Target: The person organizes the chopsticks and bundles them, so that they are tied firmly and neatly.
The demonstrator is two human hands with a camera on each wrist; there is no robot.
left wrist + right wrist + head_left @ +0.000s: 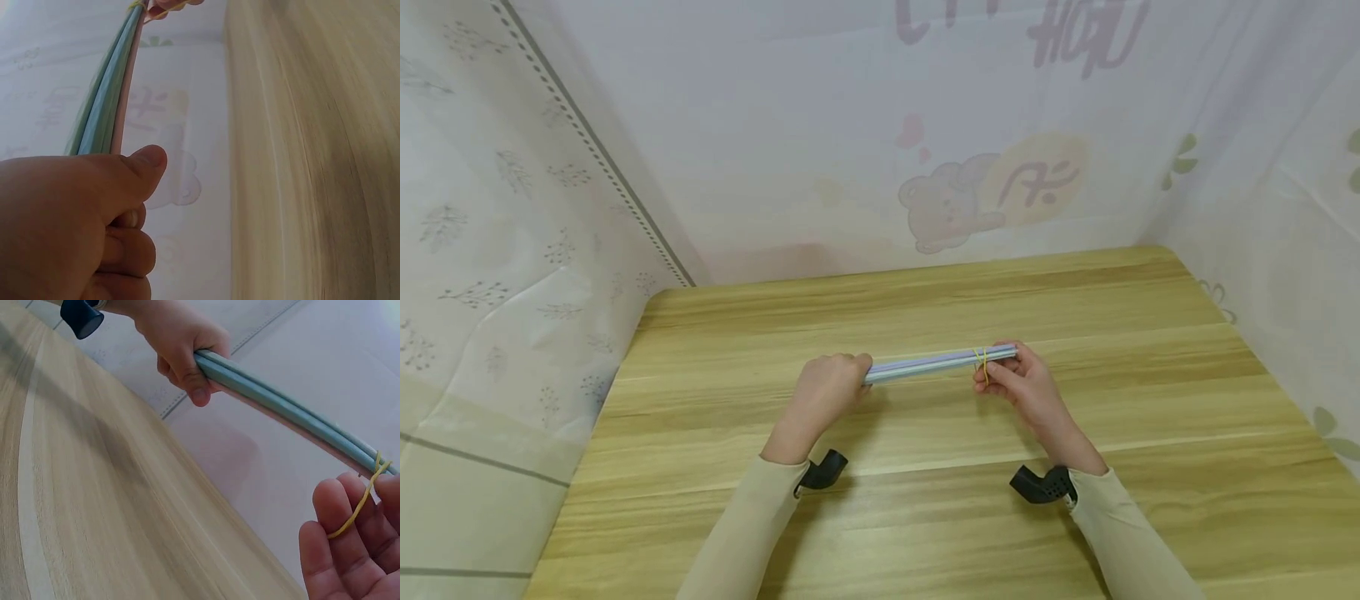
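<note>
Bundle of sticks (925, 364): pastel blue, green, pink and lilac, held up above the tabletop (925, 525), stretched between the left hand (832, 385) and the right hand (1028, 390).
Left hand: fingers wrapped firmly round one end, thumb lying along the near side.
Right hand: pinching the other end between thumb and fingers.
Yellow band (985, 367): round the bundle near the right-hand end, with a loop pulled out across a finger of that hand.
Sleeves (745, 525): pale beige, each with a black wrist mount (826, 471) at the cuff.
Wall cloth (775, 150): whitish, printed with a bear (943, 212), behind the tabletop.
</note>
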